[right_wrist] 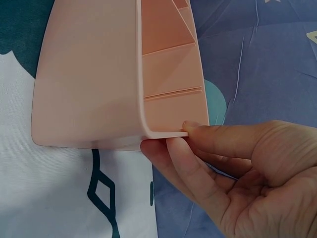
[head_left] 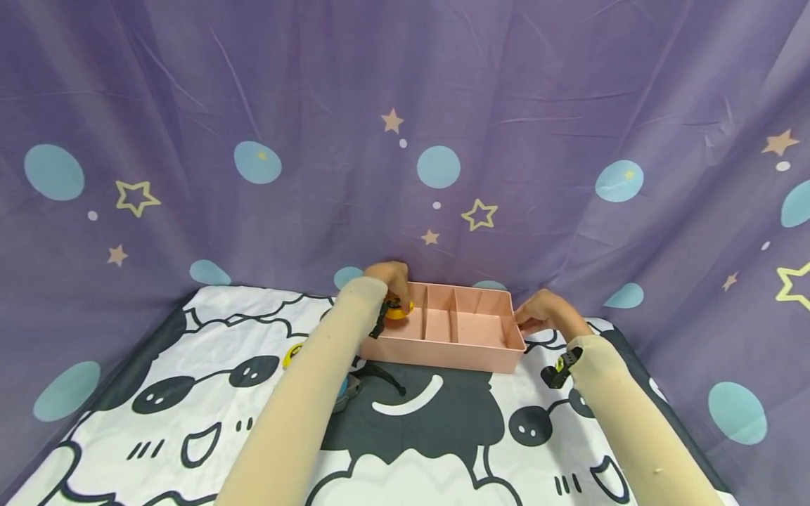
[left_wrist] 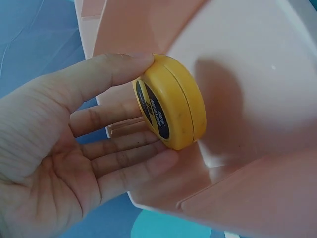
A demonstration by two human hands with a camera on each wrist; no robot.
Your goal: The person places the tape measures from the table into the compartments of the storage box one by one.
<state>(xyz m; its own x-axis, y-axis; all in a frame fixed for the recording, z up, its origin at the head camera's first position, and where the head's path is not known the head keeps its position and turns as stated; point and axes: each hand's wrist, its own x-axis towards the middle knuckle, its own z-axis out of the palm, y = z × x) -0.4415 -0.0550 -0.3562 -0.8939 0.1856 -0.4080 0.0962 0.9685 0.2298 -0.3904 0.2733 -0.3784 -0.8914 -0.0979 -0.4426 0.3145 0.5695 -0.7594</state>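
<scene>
At the far edge of the table: a pink box [head_left: 443, 353] sits on the patterned tablecloth [head_left: 405, 481], its long side toward the person and the purple curtain [head_left: 316, 211] behind it.
Box interior: two dividers, the left one [head_left: 425, 313] and the right one [head_left: 453, 316], make three compartments; the middle one is the narrowest.
Yellow round case [left_wrist: 171, 106]: in the leftmost compartment, tilted on its edge, a dark label on the face toward the palm; its shadow falls on the pink plastic, and whether it touches the floor I cannot tell.
Left hand [left_wrist: 54, 148]: grasps the yellow case, thumb on one edge and fingertips on the face and opposite edge.
Right hand [head_left: 545, 311]: pinches the rim of the box's right end wall, thumb on the inner side, fingers outside.
Sleeves: beige on both arms; the left sleeve [head_left: 297, 400] crosses in front of things on the cloth.
Left of the box, on the cloth: a small yellow object [head_left: 290, 353], partly hidden by that sleeve.
Nearer the person than the box: a grey object [head_left: 349, 393] with a bit of blue, also half covered, and a curved dark strip [head_left: 382, 374] beside it.
</scene>
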